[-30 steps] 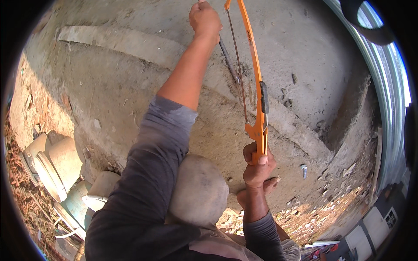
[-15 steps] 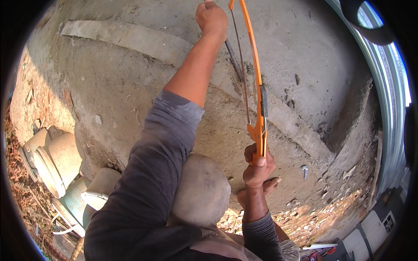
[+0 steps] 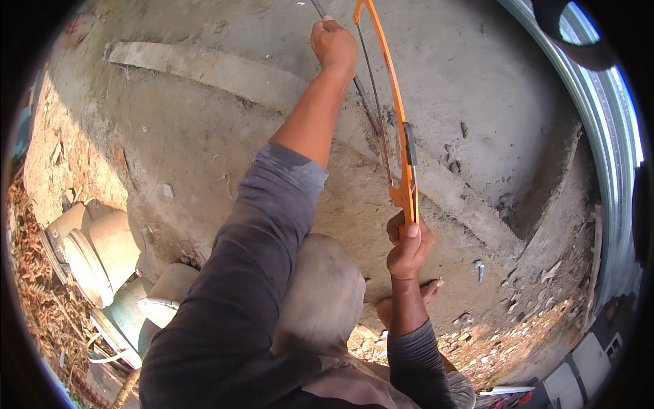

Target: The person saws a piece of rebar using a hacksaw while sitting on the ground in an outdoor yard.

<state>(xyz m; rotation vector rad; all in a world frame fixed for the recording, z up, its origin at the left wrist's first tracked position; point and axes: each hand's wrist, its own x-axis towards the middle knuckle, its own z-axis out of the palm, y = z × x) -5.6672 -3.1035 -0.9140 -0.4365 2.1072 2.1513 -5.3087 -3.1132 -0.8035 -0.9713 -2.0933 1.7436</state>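
Note:
My right hand [image 3: 411, 249] is closed round the handle of an orange hacksaw [image 3: 394, 82], whose long frame points away from me. Its thin dark blade [image 3: 374, 93] runs along the frame's left side. Farther off, my left hand [image 3: 334, 46] grips a dark metal rod [image 3: 366, 102], which sticks out beyond the fist and back toward the saw blade. The rod's near end comes close to the blade; I cannot tell whether they touch. Below my left forearm is my bent knee [image 3: 321, 293], in dusty cloth.
A low concrete strip [image 3: 204, 68] crosses the grey ground. Several dirty buckets [image 3: 112, 245] lie at the left beside dry leaves. Corrugated metal sheeting [image 3: 610, 170] curves along the right. A small bluish metal piece [image 3: 481, 271] lies right of my right hand, near scattered rubble [image 3: 504, 347].
My right hand and the hacksaw have moved a little away from me. More of the rod shows beyond my left fist, which keeps its grip. The whole view has shifted slightly.

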